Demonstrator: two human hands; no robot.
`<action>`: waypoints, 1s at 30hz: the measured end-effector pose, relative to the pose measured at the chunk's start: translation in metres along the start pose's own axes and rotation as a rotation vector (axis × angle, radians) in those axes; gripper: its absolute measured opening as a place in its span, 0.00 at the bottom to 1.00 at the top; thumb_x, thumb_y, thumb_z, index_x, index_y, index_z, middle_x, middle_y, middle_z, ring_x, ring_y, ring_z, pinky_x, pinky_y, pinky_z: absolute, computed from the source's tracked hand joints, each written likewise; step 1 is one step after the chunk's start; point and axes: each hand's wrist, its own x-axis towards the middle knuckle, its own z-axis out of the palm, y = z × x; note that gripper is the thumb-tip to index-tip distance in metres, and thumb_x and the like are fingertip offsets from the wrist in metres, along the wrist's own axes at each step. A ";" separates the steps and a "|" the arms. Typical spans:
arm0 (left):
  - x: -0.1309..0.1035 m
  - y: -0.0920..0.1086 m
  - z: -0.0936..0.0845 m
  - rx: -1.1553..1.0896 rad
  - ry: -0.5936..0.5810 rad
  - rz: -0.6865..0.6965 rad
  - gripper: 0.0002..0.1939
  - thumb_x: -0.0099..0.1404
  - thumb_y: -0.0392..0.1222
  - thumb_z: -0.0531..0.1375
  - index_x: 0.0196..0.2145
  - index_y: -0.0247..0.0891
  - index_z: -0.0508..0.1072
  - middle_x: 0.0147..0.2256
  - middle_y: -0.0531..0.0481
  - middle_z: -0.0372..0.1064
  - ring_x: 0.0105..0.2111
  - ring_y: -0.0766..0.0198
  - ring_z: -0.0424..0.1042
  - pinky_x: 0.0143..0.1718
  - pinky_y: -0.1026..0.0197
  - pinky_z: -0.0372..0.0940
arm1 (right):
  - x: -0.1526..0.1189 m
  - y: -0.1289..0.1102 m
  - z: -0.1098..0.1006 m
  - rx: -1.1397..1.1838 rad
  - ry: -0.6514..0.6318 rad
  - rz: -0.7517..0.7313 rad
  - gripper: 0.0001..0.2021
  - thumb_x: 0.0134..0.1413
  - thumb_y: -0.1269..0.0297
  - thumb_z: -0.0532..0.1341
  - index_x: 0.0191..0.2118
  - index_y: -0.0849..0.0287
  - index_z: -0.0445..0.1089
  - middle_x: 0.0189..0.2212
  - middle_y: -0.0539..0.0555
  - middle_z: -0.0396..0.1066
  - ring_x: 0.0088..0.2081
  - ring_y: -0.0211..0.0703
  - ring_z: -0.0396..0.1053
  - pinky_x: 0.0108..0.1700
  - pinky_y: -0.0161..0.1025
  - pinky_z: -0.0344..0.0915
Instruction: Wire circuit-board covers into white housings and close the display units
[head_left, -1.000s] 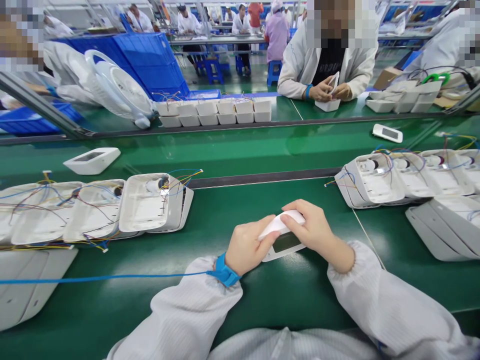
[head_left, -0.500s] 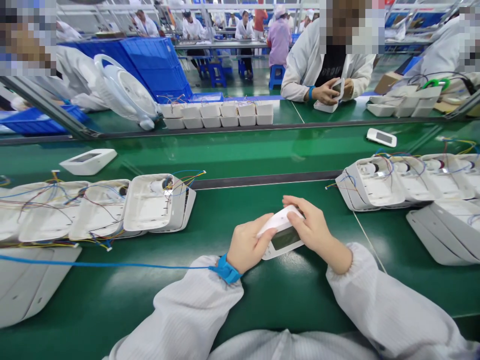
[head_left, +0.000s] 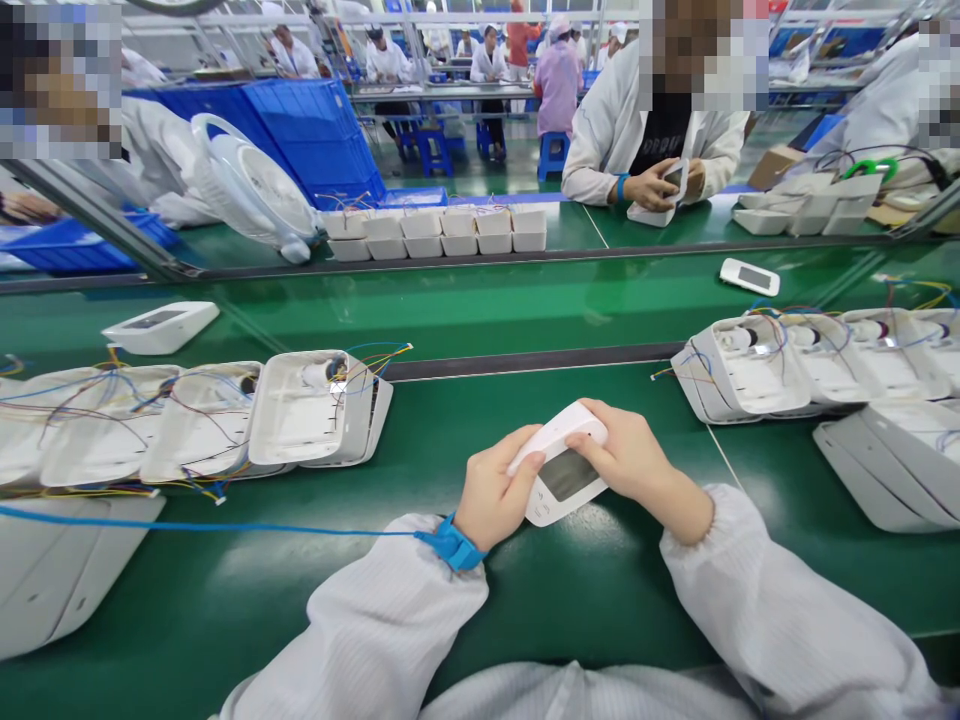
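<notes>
Between my two hands is a white device [head_left: 568, 474] with a dark screen, tilted above the green table. My left hand [head_left: 496, 487] grips its left end, thumb on the front, and wears a blue wrist strap [head_left: 455, 545] with a blue cord running left. My right hand [head_left: 626, 450] is closed round the upper right end, its thumb pressed on the front. To the left, white open housings [head_left: 300, 410] with wires stand in a row. More such housings [head_left: 761, 370] sit at the right.
Beyond the black rail, a green belt [head_left: 465, 300] carries a white device [head_left: 161, 328] at left and another [head_left: 750, 277] at right. Across it, a person's hands [head_left: 660, 190] hold a white part. A white fan [head_left: 259, 185] stands far left.
The device in my hands has turned slightly, and my right fingers have closed in round its upper end. Both devices on the belt have shifted left.
</notes>
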 end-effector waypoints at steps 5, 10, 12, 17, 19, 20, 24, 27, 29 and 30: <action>0.002 -0.008 -0.001 0.002 0.004 0.012 0.16 0.70 0.45 0.55 0.51 0.36 0.72 0.44 0.49 0.74 0.40 0.65 0.74 0.42 0.65 0.66 | -0.001 0.006 0.004 0.050 0.022 0.000 0.22 0.61 0.47 0.54 0.48 0.60 0.69 0.42 0.56 0.73 0.40 0.46 0.70 0.41 0.41 0.63; 0.007 -0.021 -0.003 -0.124 0.126 -0.057 0.17 0.70 0.49 0.55 0.48 0.35 0.74 0.45 0.46 0.74 0.42 0.61 0.73 0.43 0.63 0.67 | 0.000 0.013 0.010 0.412 0.011 0.089 0.32 0.59 0.46 0.57 0.63 0.61 0.58 0.54 0.61 0.67 0.51 0.49 0.69 0.52 0.45 0.65; 0.009 -0.024 -0.003 -0.246 0.255 -0.110 0.20 0.70 0.51 0.53 0.49 0.35 0.74 0.45 0.44 0.73 0.43 0.60 0.73 0.42 0.62 0.67 | 0.001 0.013 0.015 0.635 -0.064 0.113 0.36 0.55 0.45 0.61 0.64 0.60 0.55 0.56 0.61 0.64 0.52 0.50 0.68 0.53 0.46 0.66; 0.013 -0.027 -0.001 -0.266 0.353 -0.147 0.20 0.72 0.52 0.51 0.51 0.36 0.71 0.49 0.43 0.70 0.48 0.57 0.70 0.49 0.57 0.65 | -0.001 0.009 0.024 0.709 -0.202 0.185 0.21 0.53 0.53 0.65 0.48 0.62 0.67 0.44 0.58 0.73 0.42 0.47 0.73 0.46 0.44 0.70; 0.014 -0.026 0.000 -0.264 0.293 -0.123 0.19 0.72 0.51 0.51 0.53 0.37 0.69 0.51 0.43 0.69 0.50 0.58 0.69 0.52 0.57 0.63 | -0.002 0.007 0.021 0.585 -0.054 0.151 0.20 0.52 0.55 0.66 0.46 0.61 0.69 0.41 0.57 0.73 0.40 0.45 0.72 0.44 0.43 0.70; 0.014 -0.027 0.000 -0.289 0.265 -0.092 0.20 0.72 0.50 0.52 0.55 0.38 0.67 0.52 0.43 0.67 0.52 0.58 0.67 0.54 0.56 0.62 | -0.002 0.006 0.018 0.513 0.034 0.098 0.20 0.52 0.55 0.67 0.47 0.61 0.69 0.41 0.56 0.73 0.40 0.45 0.72 0.44 0.42 0.69; 0.013 -0.029 0.002 -0.365 0.169 0.057 0.34 0.66 0.51 0.60 0.64 0.44 0.52 0.61 0.40 0.54 0.58 0.54 0.62 0.57 0.52 0.60 | -0.004 0.002 0.007 0.223 0.233 -0.210 0.20 0.52 0.58 0.68 0.49 0.59 0.69 0.43 0.55 0.71 0.44 0.43 0.68 0.46 0.40 0.66; 0.009 -0.029 0.002 -0.166 0.083 0.121 0.39 0.60 0.55 0.65 0.63 0.44 0.54 0.60 0.40 0.55 0.58 0.51 0.60 0.59 0.49 0.57 | -0.005 0.000 0.005 0.136 0.117 -0.335 0.20 0.53 0.58 0.67 0.51 0.57 0.69 0.45 0.54 0.71 0.46 0.41 0.68 0.48 0.37 0.65; 0.007 -0.028 0.001 -0.073 0.034 0.131 0.40 0.58 0.57 0.66 0.62 0.44 0.57 0.57 0.41 0.59 0.56 0.51 0.62 0.58 0.49 0.58 | -0.006 -0.001 0.006 0.116 0.039 -0.348 0.20 0.55 0.60 0.66 0.52 0.58 0.67 0.47 0.53 0.71 0.46 0.40 0.69 0.48 0.36 0.65; 0.007 -0.026 0.000 -0.061 0.021 0.128 0.40 0.57 0.58 0.66 0.62 0.44 0.57 0.56 0.41 0.61 0.54 0.52 0.64 0.56 0.50 0.59 | -0.006 -0.001 0.006 0.102 0.010 -0.349 0.20 0.55 0.61 0.66 0.53 0.58 0.67 0.48 0.53 0.71 0.46 0.39 0.70 0.48 0.35 0.65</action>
